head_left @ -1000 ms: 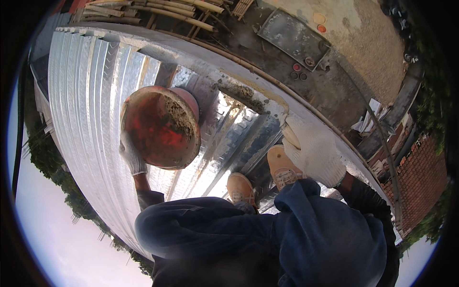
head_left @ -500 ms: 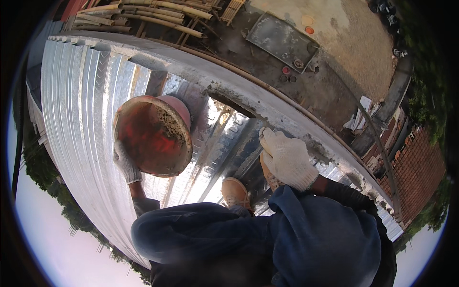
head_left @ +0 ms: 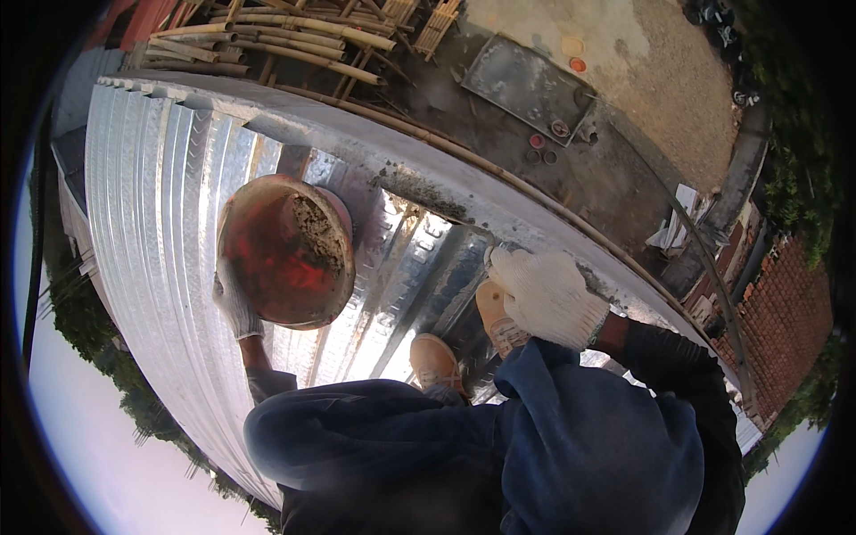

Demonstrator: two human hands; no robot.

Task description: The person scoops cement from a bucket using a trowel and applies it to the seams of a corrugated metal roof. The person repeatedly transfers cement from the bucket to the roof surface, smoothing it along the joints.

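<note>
My left hand (head_left: 234, 306), in a white glove, grips the rim of a red bucket (head_left: 272, 259) that holds a lump of grey mortar (head_left: 314, 232). The bucket is tilted on its side over a shiny corrugated metal roof (head_left: 152, 205). My right hand (head_left: 546, 294), also in a white glove, hovers over my right shoe (head_left: 499, 321) beside a grey concrete ledge (head_left: 419, 178); its fingers are curled and I see nothing in it. My blue trouser legs (head_left: 499, 446) fill the lower part of the picture.
My two tan shoes, the left one (head_left: 435, 361), stand on the corrugated sheet. Beyond the ledge, far below, lie bamboo poles (head_left: 294, 40), a grey mixing tray (head_left: 526, 85) and a sandy yard (head_left: 624, 80). A brick wall (head_left: 785, 312) stands at the right.
My right hand has come up into view and settled over my right shoe near the ledge. The bucket in my left hand has shifted slightly.
</note>
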